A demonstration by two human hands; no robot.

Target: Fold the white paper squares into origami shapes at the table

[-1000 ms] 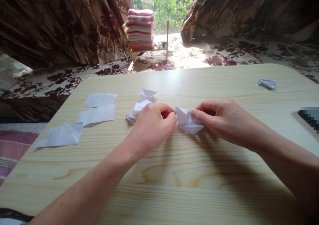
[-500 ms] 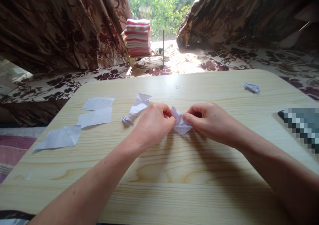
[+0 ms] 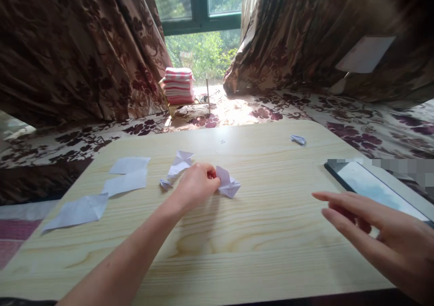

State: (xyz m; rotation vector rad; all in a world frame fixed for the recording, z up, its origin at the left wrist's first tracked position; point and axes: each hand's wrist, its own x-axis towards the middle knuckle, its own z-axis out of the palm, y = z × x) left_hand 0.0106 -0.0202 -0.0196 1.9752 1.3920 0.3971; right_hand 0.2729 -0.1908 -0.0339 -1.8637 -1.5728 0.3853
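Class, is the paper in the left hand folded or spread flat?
Folded: the paper in the left hand shows creases and raised flaps.

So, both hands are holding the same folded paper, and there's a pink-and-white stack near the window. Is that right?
Not quite: in the head view only the left hand holds the folded paper. The right hand is apart from it, open, near the screen. The pink-and-white stack is indeed near the window.
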